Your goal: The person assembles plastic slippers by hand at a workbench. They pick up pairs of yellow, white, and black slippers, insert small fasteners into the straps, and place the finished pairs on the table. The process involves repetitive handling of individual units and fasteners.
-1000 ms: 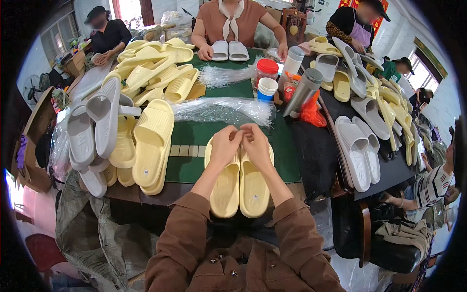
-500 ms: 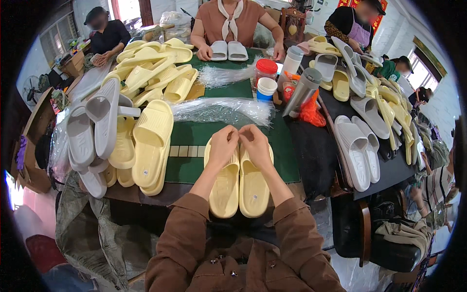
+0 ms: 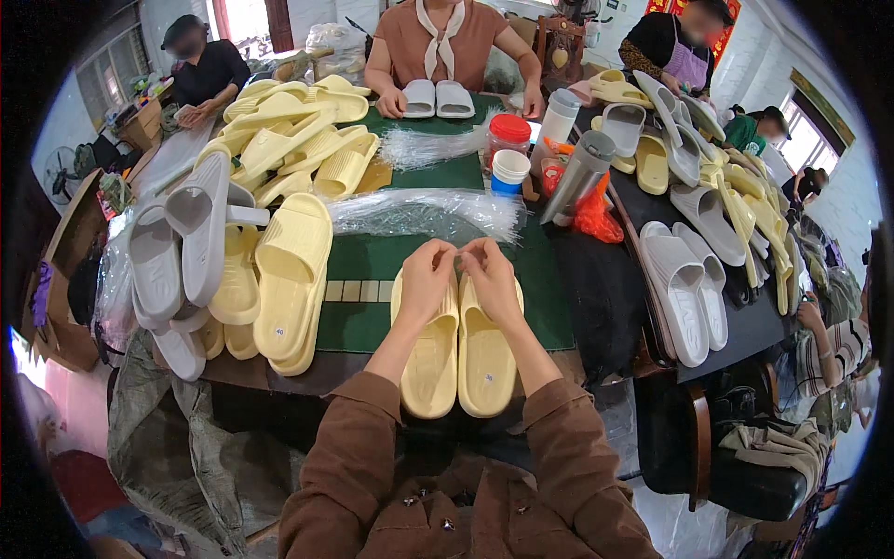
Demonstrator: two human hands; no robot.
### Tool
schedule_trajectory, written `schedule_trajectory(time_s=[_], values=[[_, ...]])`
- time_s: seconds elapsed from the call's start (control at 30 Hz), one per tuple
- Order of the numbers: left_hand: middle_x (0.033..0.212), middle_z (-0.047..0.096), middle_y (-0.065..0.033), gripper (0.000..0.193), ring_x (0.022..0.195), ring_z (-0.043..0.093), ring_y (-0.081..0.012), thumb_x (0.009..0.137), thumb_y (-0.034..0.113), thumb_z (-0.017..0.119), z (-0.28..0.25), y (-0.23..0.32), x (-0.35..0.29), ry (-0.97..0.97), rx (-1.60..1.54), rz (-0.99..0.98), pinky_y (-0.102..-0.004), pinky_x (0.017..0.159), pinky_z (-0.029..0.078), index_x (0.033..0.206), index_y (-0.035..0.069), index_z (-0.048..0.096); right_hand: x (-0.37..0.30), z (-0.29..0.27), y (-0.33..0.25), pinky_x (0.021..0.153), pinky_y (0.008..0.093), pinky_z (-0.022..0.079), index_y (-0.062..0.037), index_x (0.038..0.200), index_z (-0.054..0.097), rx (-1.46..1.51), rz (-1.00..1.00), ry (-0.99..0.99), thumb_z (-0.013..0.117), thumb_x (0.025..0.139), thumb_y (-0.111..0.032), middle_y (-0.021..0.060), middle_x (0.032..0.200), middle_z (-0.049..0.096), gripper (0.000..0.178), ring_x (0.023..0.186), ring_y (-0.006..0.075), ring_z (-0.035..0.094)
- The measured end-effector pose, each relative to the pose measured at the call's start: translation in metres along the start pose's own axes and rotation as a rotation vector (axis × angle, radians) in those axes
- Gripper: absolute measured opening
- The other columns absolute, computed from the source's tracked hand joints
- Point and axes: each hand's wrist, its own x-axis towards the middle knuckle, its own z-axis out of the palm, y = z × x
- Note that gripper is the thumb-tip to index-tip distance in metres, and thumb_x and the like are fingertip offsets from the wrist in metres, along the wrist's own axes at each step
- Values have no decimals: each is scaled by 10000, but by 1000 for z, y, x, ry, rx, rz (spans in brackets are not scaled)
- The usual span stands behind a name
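A pair of yellow slides stands side by side before me, toes away: the left slide [image 3: 429, 377] and the right slide [image 3: 488, 368]. My left hand [image 3: 429, 279] lies over the left slide's strap, fingers bent and closed. Over the other strap, my right hand [image 3: 490, 278] has its fingers closed in a pinch. Their fingertips nearly meet above the gap between the two slides. Whatever they pinch is too small or hidden to make out. Beyond them lies a bundle of clear plastic strips [image 3: 428, 212] on the green mat [image 3: 358, 323].
Yellow slides [image 3: 293, 270] and grey slides [image 3: 200, 224] are piled at the left. On the right stand a metal flask [image 3: 582, 172], a blue-and-white cup [image 3: 509, 171], a red-lidded jar [image 3: 508, 140] and more grey slides [image 3: 675, 289]. A co-worker [image 3: 456, 47] across the table holds grey slides.
My hands stay over the straps, with only a slight shift of the fingers. At the far right, a person in a striped top has raised an arm.
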Motion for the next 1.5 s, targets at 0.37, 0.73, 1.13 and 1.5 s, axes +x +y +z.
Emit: schedule_trajectory(time_s=[0.37, 0.73, 1.13, 1.5], values=[[770, 647, -62, 104, 640, 559, -106, 872, 93, 615, 0, 5, 0, -104, -63, -17, -274, 612, 455, 902, -6, 618, 0, -1, -4, 632, 294, 494, 21, 942, 521, -23, -8, 47, 549, 917, -24, 90, 831, 615, 58, 739, 164, 640], [744, 609, -86, 87, 613, 560, -156, 841, 71, 615, 1, -3, 1, -62, 3, -8, -290, 583, 452, 896, 4, 625, 0, 1, -2, 701, 254, 499, 6, 996, 524, 55, 28, 14, 531, 946, -53, 75, 930, 646, 78, 803, 117, 629], [861, 636, -80, 114, 658, 554, -122, 874, 64, 603, -2, 2, 0, -45, 33, -41, -262, 621, 445, 930, -23, 653, 4, -3, -1, 728, 257, 481, 0, 1005, 492, 250, 39, 22, 519, 945, -31, 87, 970, 663, 74, 815, 115, 604], [780, 642, -62, 138, 683, 546, -86, 903, 81, 579, -3, -2, 1, -78, 33, -2, -253, 633, 447, 965, -26, 641, 4, -2, 3, 775, 261, 477, -10, 1231, 564, 213, 66, 16, 576, 934, -108, 93, 1142, 602, 314, 870, 133, 593]])
